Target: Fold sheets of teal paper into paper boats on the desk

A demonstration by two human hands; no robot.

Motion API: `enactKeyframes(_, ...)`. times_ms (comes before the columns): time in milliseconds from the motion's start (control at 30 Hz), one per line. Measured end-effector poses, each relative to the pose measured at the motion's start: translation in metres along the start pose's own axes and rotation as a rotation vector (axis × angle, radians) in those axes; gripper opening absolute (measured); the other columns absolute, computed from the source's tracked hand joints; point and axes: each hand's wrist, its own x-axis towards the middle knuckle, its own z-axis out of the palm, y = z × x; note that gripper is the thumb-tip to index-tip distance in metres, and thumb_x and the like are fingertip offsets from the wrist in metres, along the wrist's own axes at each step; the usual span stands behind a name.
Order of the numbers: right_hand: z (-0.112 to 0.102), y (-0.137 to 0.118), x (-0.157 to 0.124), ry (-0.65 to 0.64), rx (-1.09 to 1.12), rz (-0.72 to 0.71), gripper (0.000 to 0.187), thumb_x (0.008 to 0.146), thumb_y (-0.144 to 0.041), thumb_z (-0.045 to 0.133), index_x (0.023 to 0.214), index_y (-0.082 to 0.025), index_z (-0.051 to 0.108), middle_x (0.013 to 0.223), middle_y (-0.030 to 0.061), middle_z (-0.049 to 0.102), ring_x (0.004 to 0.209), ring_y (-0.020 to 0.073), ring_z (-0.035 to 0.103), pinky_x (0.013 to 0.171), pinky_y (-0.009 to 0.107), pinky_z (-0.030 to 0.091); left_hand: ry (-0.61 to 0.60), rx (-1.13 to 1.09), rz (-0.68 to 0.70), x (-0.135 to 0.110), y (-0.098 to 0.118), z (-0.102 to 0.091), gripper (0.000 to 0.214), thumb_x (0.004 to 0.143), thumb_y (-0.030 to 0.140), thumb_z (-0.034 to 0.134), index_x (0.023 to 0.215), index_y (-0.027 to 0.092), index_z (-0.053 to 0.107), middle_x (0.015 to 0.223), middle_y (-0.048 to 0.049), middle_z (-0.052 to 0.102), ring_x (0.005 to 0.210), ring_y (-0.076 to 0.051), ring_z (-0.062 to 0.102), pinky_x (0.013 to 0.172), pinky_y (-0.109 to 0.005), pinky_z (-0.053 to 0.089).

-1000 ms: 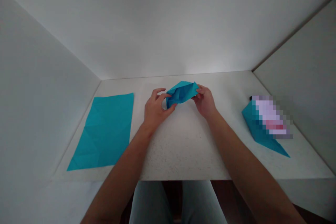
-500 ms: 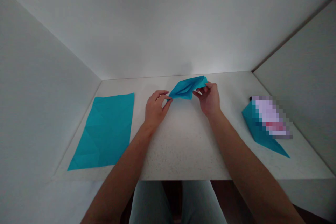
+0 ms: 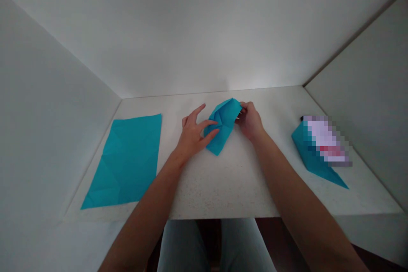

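Observation:
A partly folded blue paper (image 3: 223,125) is in the middle of the white table (image 3: 223,178), its lower point resting toward me. My right hand (image 3: 250,121) pinches its upper right corner. My left hand (image 3: 194,131) has its fingers spread, and its thumb and a fingertip touch the paper's left edge.
A flat creased blue sheet (image 3: 126,159) lies at the left of the table. At the right lies another blue folded paper (image 3: 310,157) with a blurred object on it. White walls close in the table at the left, back and right. My knees show below the front edge.
The folded paper has swung from a raised, sideways stretch to a pose with its point down on the table. My left hand has opened and shifted right against it.

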Motion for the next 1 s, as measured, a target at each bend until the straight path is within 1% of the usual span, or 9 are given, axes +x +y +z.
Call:
enactKeyframes(100, 0.008, 0.001, -0.007, -0.017, -0.086, -0.035, 0.057, 0.078, -0.071, 0.073, 0.069, -0.028, 0.037, 0.063, -0.0029, 0.05, 0.065, 0.0192, 0.056, 0.058, 0.032, 0.053, -0.032, 0.001, -0.044, 0.001, -0.006, 0.006, 0.041, 0.1, 0.043, 0.076, 0.138, 0.029, 0.07, 0.152, -0.0128, 0.067, 0.138, -0.031, 0.066, 0.116, -0.054, 0.044)
enactKeyframes(167, 0.013, 0.001, -0.013, -0.008, -0.177, -0.135, 0.052, 0.081, -0.07, 0.076, 0.073, -0.028, 0.047, 0.072, -0.0017, 0.06, 0.074, 0.0202, 0.061, 0.064, 0.032, 0.055, -0.061, -0.011, -0.051, 0.001, -0.008, 0.01, 0.048, 0.097, 0.04, 0.078, 0.141, 0.027, 0.066, 0.14, -0.0111, 0.074, 0.126, -0.029, 0.072, 0.112, -0.05, 0.05)
enactKeyframes(267, 0.018, -0.002, -0.022, -0.082, -0.298, -0.288, 0.048, 0.08, -0.071, 0.081, 0.092, -0.028, 0.062, 0.099, 0.0021, 0.075, 0.096, 0.0226, 0.068, 0.081, 0.034, 0.058, -0.041, -0.028, -0.06, 0.002, -0.009, 0.014, 0.05, 0.095, 0.036, 0.079, 0.141, 0.025, 0.064, 0.136, -0.0114, 0.075, 0.122, -0.03, 0.073, 0.105, -0.047, 0.056)
enactKeyframes(400, 0.018, -0.005, -0.029, -0.168, -0.398, -0.377, 0.058, 0.073, -0.06, 0.093, 0.115, -0.029, 0.07, 0.122, 0.0054, 0.077, 0.11, 0.0253, 0.071, 0.096, 0.04, 0.058, 0.042, -0.086, -0.08, 0.003, -0.006, 0.013, 0.046, 0.093, 0.033, 0.079, 0.136, 0.026, 0.065, 0.133, -0.0111, 0.074, 0.122, -0.03, 0.073, 0.104, -0.047, 0.06)
enactKeyframes(567, 0.015, -0.007, -0.023, -0.087, -0.459, -0.398, 0.024, 0.083, -0.042, 0.081, 0.102, -0.028, 0.079, 0.103, 0.0022, 0.08, 0.1, 0.0251, 0.073, 0.096, 0.042, 0.059, 0.102, -0.241, -0.112, 0.005, 0.0, 0.006, 0.031, 0.095, 0.04, 0.079, 0.123, 0.028, 0.072, 0.12, -0.0071, 0.076, 0.11, -0.025, 0.075, 0.098, -0.041, 0.063)
enactKeyframes(667, 0.012, -0.007, -0.021, -0.131, -0.416, -0.352, 0.025, 0.08, -0.039, 0.08, 0.102, -0.027, 0.082, 0.095, 0.0011, 0.08, 0.089, 0.0235, 0.072, 0.086, 0.039, 0.061, 0.11, -0.309, -0.155, 0.006, 0.001, 0.005, 0.025, 0.097, 0.046, 0.078, 0.114, 0.027, 0.076, 0.115, -0.0066, 0.078, 0.104, -0.022, 0.075, 0.091, -0.038, 0.063)
enactKeyframes(800, 0.011, -0.007, -0.023, -0.207, -0.434, -0.349, 0.033, 0.079, -0.034, 0.076, 0.11, -0.026, 0.082, 0.097, 0.0013, 0.081, 0.084, 0.0228, 0.071, 0.079, 0.037, 0.06, 0.144, -0.371, -0.216, 0.007, -0.001, 0.006, 0.017, 0.1, 0.04, 0.073, 0.095, 0.024, 0.077, 0.11, -0.0068, 0.078, 0.097, -0.02, 0.075, 0.082, -0.034, 0.063)
enactKeyframes(900, 0.013, -0.007, -0.027, -0.178, -0.488, -0.398, 0.019, 0.082, -0.035, 0.074, 0.097, -0.025, 0.081, 0.09, 0.0002, 0.079, 0.084, 0.0227, 0.07, 0.079, 0.036, 0.058, 0.097, -0.347, -0.219, 0.006, -0.004, 0.007, 0.033, 0.101, 0.036, 0.068, 0.071, 0.023, 0.07, 0.101, -0.0065, 0.078, 0.09, -0.02, 0.076, 0.081, -0.036, 0.064)
enactKeyframes(1000, 0.017, -0.007, -0.031, -0.149, -0.558, -0.436, 0.013, 0.086, -0.038, 0.076, 0.085, -0.025, 0.078, 0.078, -0.0015, 0.074, 0.075, 0.0203, 0.065, 0.072, 0.032, 0.053, 0.093, -0.27, -0.189, 0.004, -0.002, 0.007, 0.036, 0.097, 0.034, 0.073, 0.065, 0.022, 0.065, 0.115, -0.0082, 0.078, 0.101, -0.022, 0.077, 0.091, -0.041, 0.065)
